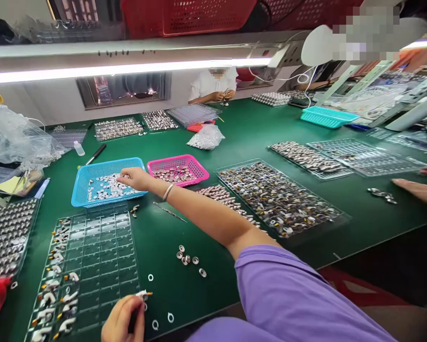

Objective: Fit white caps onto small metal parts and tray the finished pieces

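My left hand (124, 319) is closed at the near edge of the table, pinching a small silvery part with an orange tip (144, 294). Just left of it lies a clear compartment tray (104, 266), its left columns holding similar curved parts (48, 298). My right hand (137, 179) reaches over a blue basket (78, 187) of small white pieces (108, 186). Its fingers are pinched together, and whatever is between them cannot be made out. White rings (170, 317) and several round metal cups (195, 260) lie loose right of my left hand.
A pink basket (202, 176) of small round parts adjoins the blue one. Tweezers (169, 212) lie below it. A filled tray (270, 197) stands to the right. Another person's hand (418, 190) rests at the right edge; a person (213, 88) works across the table.
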A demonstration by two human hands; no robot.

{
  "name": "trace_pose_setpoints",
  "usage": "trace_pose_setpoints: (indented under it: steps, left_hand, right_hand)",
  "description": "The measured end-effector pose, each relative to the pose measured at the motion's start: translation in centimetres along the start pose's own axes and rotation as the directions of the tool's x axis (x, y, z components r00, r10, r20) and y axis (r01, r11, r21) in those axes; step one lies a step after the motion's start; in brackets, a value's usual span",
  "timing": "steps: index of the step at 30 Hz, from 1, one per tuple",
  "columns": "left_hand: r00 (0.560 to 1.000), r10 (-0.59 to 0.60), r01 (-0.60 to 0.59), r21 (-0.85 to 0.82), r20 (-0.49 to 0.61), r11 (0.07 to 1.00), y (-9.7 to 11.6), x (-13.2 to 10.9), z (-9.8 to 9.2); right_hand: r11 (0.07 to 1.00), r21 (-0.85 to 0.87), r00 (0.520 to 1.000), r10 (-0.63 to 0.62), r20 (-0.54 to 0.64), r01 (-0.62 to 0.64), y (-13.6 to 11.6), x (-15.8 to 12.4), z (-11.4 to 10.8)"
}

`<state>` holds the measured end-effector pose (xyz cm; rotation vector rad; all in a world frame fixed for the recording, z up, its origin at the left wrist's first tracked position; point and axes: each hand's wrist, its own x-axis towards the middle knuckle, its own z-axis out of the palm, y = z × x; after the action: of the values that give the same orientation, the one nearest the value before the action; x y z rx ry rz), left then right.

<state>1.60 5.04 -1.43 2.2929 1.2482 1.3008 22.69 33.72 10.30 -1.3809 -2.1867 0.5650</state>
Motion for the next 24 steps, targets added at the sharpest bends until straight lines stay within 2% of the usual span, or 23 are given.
trace_pose_setpoints:
  steps: [2,4,8,11,15,18,20,22,24]
  left_hand:
    - [1.000,0.013,-0.013,-0.008,0.012,1.000,0.1,0.3,-0.2]
    - [1.000,0.015,-0.015,-0.017,0.016,1.000,0.3,0.5,-0.3]
    - [1.000,-0.014,0.015,-0.045,0.020,0.999,0.7,0.8,-0.5]
    - [0.999,-0.042,0.044,-0.086,0.017,0.995,1.0,1.0,-0.7]
    - [0.997,-0.081,0.082,-0.151,0.012,0.985,1.5,1.3,-1.3]
    - [0.992,-0.125,0.125,-0.170,0.008,0.978,2.1,1.2,-2.0]
    - [0.978,-0.208,0.206,-0.210,0.013,0.956,2.8,0.9,-2.4]
    - [0.935,-0.354,0.347,-0.288,0.027,0.893,3.7,0.5,-2.6]
    - [0.861,-0.506,0.485,-0.367,0.043,0.794,4.8,0.1,-2.3]
  right_hand:
    - [1.000,0.015,1.000,-0.013,-0.013,0.013,-1.1,-2.9,-0.1]
    - [1.000,0.025,1.000,-0.018,0.023,0.017,-2.2,-6.6,0.8]
    - [1.000,-0.015,0.993,0.001,0.122,0.001,-3.9,-14.9,5.1]
    - [0.993,-0.110,0.990,0.058,0.127,-0.044,-4.8,-19.6,8.3]
    - [0.975,-0.206,0.992,0.098,0.079,-0.080,-5.4,-22.3,10.3]
    - [0.975,-0.218,0.997,0.048,0.062,-0.033,-5.5,-23.3,10.2]
    - [0.978,-0.207,0.998,-0.001,0.060,0.014,-5.3,-24.1,9.7]
    - [0.986,-0.147,0.996,-0.079,0.039,0.084,-5.0,-25.0,9.3]
    - [0.987,-0.038,0.987,-0.156,-0.024,0.155,-4.5,-25.9,9.1]
